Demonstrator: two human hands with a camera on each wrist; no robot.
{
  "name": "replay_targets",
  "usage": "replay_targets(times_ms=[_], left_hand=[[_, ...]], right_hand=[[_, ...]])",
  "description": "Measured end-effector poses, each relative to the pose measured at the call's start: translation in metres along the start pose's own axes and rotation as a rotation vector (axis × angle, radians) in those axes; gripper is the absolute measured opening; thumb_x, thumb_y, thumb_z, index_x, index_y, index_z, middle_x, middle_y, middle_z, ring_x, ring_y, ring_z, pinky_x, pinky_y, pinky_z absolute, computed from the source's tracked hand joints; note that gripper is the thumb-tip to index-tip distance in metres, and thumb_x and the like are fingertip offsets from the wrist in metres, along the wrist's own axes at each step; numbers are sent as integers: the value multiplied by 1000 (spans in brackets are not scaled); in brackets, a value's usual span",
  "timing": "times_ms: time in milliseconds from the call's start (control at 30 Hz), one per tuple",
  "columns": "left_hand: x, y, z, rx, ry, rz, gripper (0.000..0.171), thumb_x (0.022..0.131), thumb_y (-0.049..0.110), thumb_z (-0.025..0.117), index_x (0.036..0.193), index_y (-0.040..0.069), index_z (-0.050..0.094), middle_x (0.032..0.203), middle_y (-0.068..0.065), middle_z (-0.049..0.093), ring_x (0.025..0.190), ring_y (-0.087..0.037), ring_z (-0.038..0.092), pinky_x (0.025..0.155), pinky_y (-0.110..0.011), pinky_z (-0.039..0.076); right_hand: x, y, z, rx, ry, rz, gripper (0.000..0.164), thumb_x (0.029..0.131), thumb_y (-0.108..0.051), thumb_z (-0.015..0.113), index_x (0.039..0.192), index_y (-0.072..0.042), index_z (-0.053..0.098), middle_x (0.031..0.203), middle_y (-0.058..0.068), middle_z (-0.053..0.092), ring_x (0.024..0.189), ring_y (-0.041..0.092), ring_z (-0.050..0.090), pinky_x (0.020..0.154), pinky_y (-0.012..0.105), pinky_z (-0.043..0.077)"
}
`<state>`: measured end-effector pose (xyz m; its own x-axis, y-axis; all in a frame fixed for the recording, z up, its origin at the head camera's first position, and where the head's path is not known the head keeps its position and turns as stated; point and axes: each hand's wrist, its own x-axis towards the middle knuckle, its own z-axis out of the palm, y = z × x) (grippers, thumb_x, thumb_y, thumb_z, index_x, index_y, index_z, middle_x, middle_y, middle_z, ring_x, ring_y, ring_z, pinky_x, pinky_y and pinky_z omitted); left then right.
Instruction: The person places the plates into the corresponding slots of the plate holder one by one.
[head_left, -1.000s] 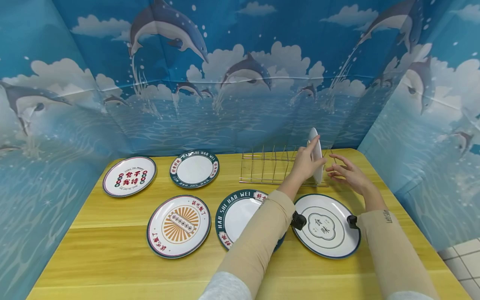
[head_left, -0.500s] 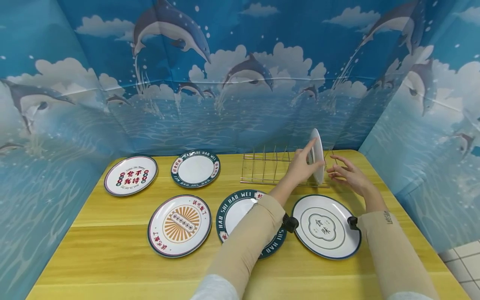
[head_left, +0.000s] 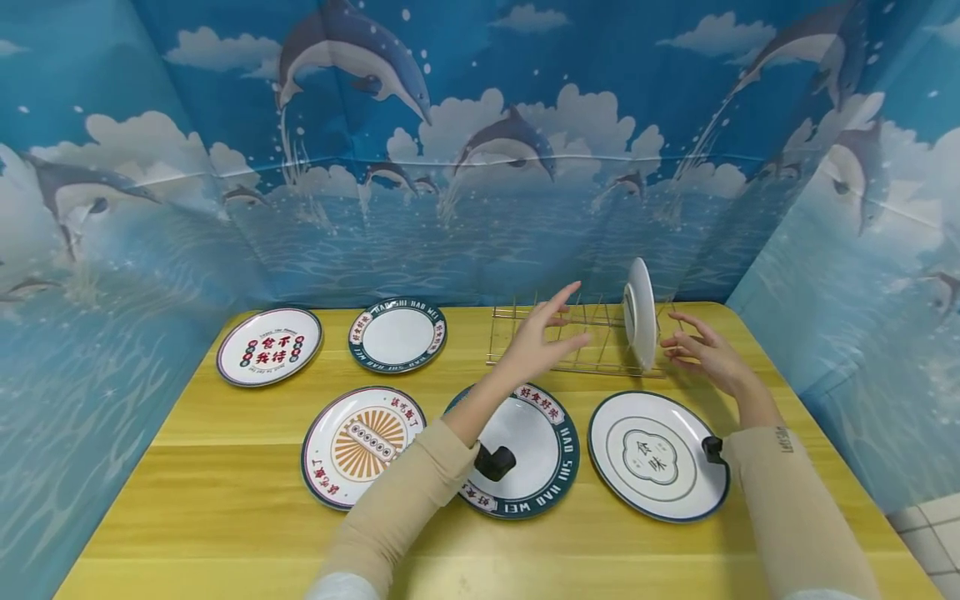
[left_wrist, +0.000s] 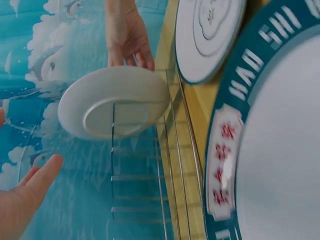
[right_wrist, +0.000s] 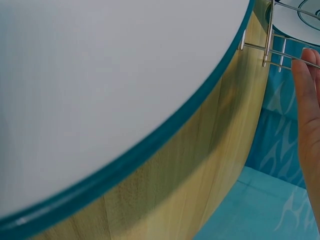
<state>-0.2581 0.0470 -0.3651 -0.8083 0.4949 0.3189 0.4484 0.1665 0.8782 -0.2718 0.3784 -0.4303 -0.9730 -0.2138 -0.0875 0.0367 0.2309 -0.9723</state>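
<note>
A white plate (head_left: 642,312) stands upright near the right end of the gold wire rack (head_left: 577,369), its foot ring facing left. My left hand (head_left: 536,337) hangs over the left half of the rack, apart from the plate, with thumb and fingers spread and holding nothing. To the right of the plate is my right hand (head_left: 705,357), its fingers loosely bent beside the rack's end. In the left wrist view the fingertips of the right hand (left_wrist: 127,37) lie behind the plate's rim (left_wrist: 120,75); whether they touch it I cannot tell.
Flat on the wooden table (head_left: 225,517) lie a plate with red lettering (head_left: 270,347), a small green-rimmed plate (head_left: 397,335), a sunburst plate (head_left: 363,446), a large green-rimmed plate (head_left: 532,450) and a blue-rimmed plate (head_left: 658,457). A dolphin-print curtain (head_left: 375,242) surrounds the table.
My left hand has let go of the upright plate and moved left, away from it. The plate stays standing in the rack. My right hand has barely moved.
</note>
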Motion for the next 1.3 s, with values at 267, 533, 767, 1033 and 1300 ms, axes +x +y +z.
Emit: replay_targets(times_ms=[267, 533, 767, 1033, 1300], left_hand=[[-61, 12, -57, -74, 33, -68, 65, 89, 7, 58, 145, 10, 25, 130, -23, 42, 117, -36, 47, 87, -34, 51], [-107, -21, -99, -113, 134, -161, 67, 88, 8, 60, 145, 15, 26, 129, -21, 42, 119, -38, 45, 97, -47, 41], [-145, -50, -131, -44, 186, -163, 67, 88, 11, 61, 145, 21, 28, 126, -16, 46, 117, -36, 47, 89, -36, 49], [-189, -66, -166, -52, 225, -266, 69, 89, 13, 60, 146, 22, 22, 132, -23, 39, 120, -39, 43, 88, -21, 46], [-224, -79, -188, 41, 273, -364, 71, 89, 17, 60, 147, 21, 20, 131, -24, 41, 117, -38, 47, 91, -17, 41]], right_hand=[[1, 0, 1, -6, -1, -6, 54, 98, -27, 40, 146, -20, 17, 98, -8, 60, 91, 4, 58, 78, 14, 49], [0, -2, 1, -22, -2, 0, 53, 98, -28, 39, 146, -22, 17, 98, -10, 59, 91, 4, 58, 78, 13, 49], [1, -1, 1, 10, -11, -19, 50, 98, -25, 40, 144, -22, 21, 97, -7, 60, 91, 6, 58, 78, 15, 50], [1, -1, 1, 20, -12, -19, 50, 98, -25, 40, 144, -22, 22, 98, -7, 60, 91, 7, 58, 78, 15, 50], [1, -1, 1, 69, -19, -21, 47, 98, -23, 41, 142, -24, 25, 97, -5, 61, 90, 8, 59, 78, 17, 51]])
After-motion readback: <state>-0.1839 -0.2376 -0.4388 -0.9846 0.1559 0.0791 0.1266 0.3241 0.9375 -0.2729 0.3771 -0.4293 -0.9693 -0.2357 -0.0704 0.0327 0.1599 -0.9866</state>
